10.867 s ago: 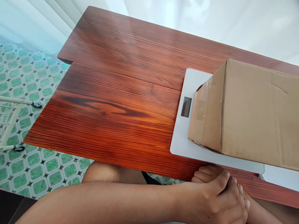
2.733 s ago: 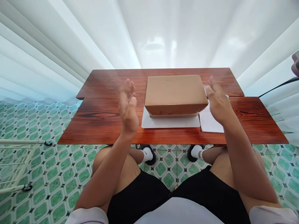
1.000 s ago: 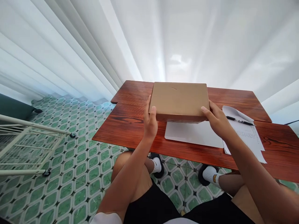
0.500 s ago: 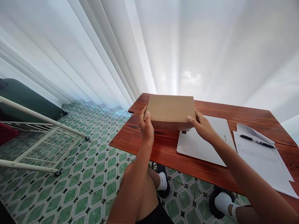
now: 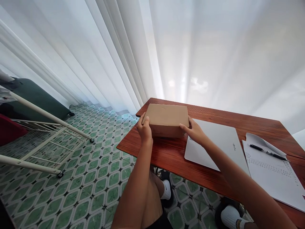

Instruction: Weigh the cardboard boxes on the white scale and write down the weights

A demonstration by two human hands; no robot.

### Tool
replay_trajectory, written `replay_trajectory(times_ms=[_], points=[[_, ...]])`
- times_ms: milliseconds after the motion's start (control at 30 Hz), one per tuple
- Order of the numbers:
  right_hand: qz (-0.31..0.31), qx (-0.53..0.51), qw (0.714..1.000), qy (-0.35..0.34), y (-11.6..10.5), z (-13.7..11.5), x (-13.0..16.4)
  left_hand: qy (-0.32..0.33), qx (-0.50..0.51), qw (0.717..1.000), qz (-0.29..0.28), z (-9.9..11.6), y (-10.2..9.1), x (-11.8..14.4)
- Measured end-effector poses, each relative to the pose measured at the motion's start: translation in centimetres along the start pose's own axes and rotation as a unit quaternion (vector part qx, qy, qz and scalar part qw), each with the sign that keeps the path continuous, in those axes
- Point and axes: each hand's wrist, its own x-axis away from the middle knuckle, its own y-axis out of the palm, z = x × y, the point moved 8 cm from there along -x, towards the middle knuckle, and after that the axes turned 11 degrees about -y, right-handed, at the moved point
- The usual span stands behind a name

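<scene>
Red wooden table [image 5: 171, 156] against white curtain [image 5: 190, 47]; flat white scale [image 5: 214, 146] at centre, printed sheet [image 5: 274, 171] with pen [image 5: 267, 151] at 3 o'clock of it. Cardboard box [image 5: 165, 119] at table's left end, at 9 o'clock of scale, underside looks on or just above the wood, cannot tell which. Best kept level, even squeeze from both ends, clear of table edge. Left hand [image 5: 144, 129] clamped on box's left end, thumb over top edge. Right hand [image 5: 194, 130] pressed to right end, fingers spread along the side.
</scene>
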Motion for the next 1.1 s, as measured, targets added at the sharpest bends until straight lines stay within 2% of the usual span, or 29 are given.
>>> replay_trajectory(times_ms=[467,1100], points=[[-0.003,-0.014,1.0,-0.015,0.9,2.1,-0.5,-0.044,-0.01,0.999,0.003,-1.1,-0.4,-0.6],[-0.003,-0.005,1.0,-0.008,1.0,1.9,-0.2,-0.07,-0.021,0.997,0.012,-1.7,-0.7,-0.7]])
